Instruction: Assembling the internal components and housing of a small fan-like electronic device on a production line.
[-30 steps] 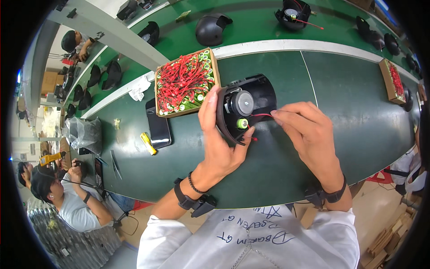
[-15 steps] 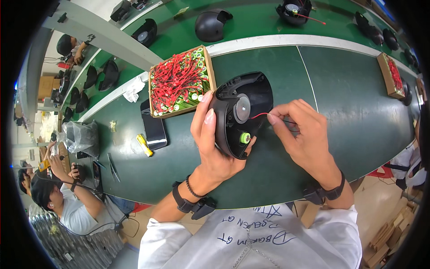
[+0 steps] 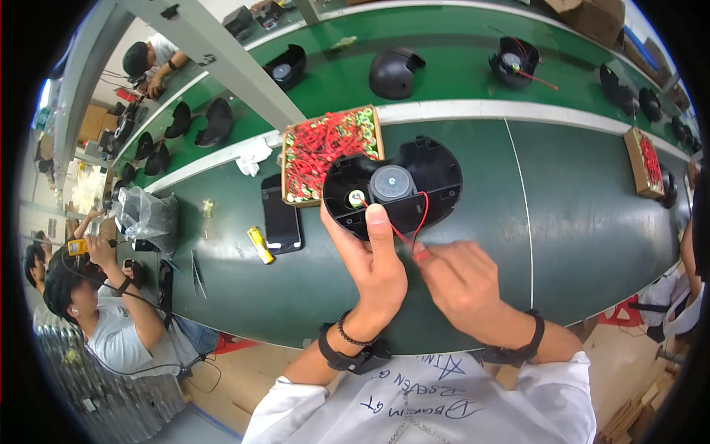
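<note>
Clasps shell [image 3: 436,164] in left hand [image 3: 376,272], partly closed around it. Pinches red wires [image 3: 425,210] in right hand [image 3: 467,285], just beside that grip.

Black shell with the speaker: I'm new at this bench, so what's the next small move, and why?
Probably join the red wires pinched by the right hand, if unjoined (their ends are hidden): one runs from the speaker, one from the battery.

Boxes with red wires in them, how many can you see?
2. One box is partly behind the black shell in the left hand; the other box is toward the right end of the green table. More may be hidden.
</note>
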